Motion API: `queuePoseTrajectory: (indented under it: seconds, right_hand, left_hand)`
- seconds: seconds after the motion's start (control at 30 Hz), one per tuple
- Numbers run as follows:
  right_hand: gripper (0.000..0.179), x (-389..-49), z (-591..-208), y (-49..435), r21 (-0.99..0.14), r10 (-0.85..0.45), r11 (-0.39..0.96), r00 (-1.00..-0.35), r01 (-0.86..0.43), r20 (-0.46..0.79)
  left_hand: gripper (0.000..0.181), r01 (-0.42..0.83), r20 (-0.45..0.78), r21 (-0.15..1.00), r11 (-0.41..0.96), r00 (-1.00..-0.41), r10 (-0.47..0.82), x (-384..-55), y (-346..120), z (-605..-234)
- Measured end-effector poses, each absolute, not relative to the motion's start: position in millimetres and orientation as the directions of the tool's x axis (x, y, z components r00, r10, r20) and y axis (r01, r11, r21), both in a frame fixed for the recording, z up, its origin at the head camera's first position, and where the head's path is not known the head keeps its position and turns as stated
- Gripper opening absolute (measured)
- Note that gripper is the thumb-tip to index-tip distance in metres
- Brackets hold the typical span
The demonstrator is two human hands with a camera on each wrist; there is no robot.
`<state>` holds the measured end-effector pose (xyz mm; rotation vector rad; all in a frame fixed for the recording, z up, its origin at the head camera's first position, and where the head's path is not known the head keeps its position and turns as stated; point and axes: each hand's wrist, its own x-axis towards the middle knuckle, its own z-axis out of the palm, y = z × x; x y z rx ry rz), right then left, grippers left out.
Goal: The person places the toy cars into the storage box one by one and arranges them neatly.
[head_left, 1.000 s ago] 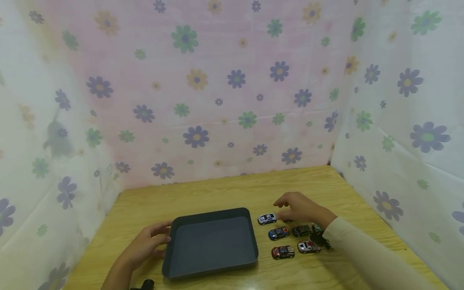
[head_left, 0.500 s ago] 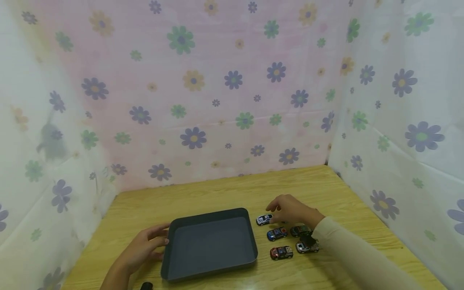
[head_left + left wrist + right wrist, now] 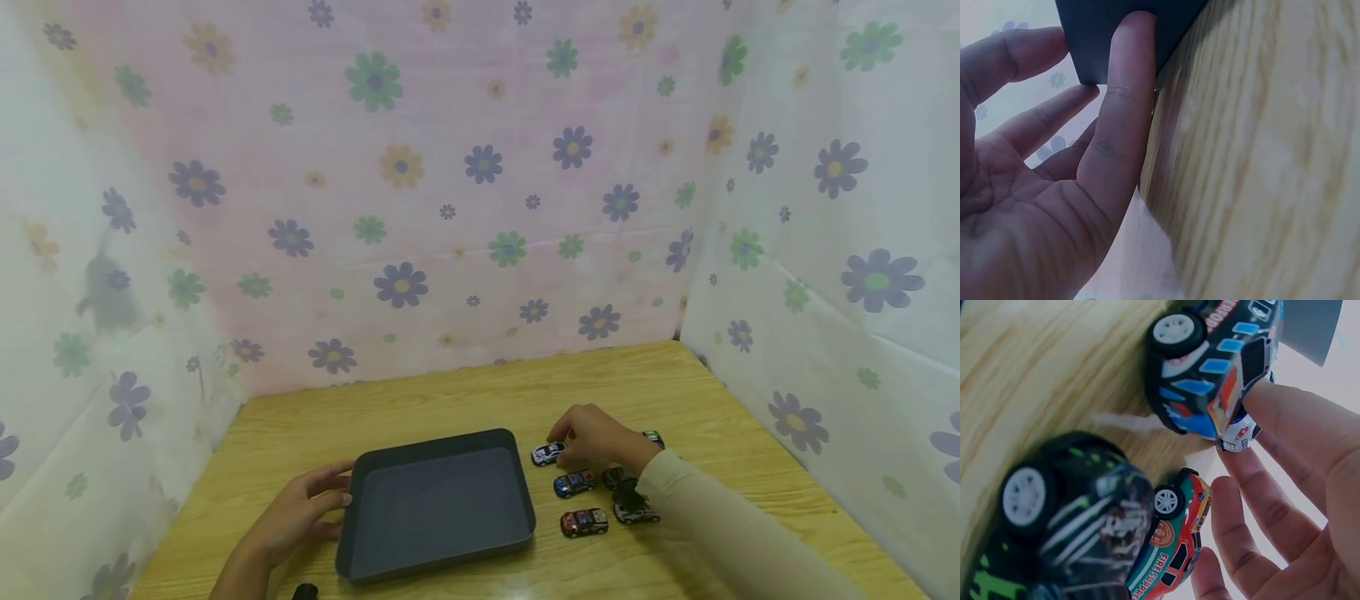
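My left fingers (image 3: pixel 1132 81) lie spread against the rectangular dark-grey tray (image 3: pixel 442 508) while my right fingers (image 3: pixel 1260 494) flank the white-and-black toy car (image 3: pixel 547 453) on the wooden surface (image 3: pixel 420 404), pinch unclear; likely light and hard, it suits side-gripping.

A plain, pale cream sleeve (image 3: pixel 738 525) reaches the right wrist near the tabletop's (image 3: pixel 750 433) right edge, its cuff fairly close-fitting. A small dark piece (image 3: pixel 628 496), its shape unclear, shows below. The left hand (image 3: pixel 296 510) is bare, its palm creased.

The tray (image 3: pixel 442 510) is grey, the white car (image 3: pixel 545 455) possibly black-marked.
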<state>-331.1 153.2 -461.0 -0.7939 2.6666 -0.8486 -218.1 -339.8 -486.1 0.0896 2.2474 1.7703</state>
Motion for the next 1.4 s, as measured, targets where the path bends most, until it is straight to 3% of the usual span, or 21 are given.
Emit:
queuePoseTrajectory:
  seconds: [0.97, 1.4]
  right_hand:
    - [0.020, -336, -442, 146, -0.559, -0.567, 0.673, -0.823, -0.485, 0.031]
    - [0.021, -328, -428, 126, -0.575, -0.649, 0.589, -0.756, -0.568, 0.083]
  left_hand:
    - [0.066, -0.132, -0.180, 0.966, 0.223, -0.961, 0.211, -216, -342, -489]
    - [0.067, -0.105, -0.153, 0.974, 0.202, -0.959, 0.239, -217, -336, -488]
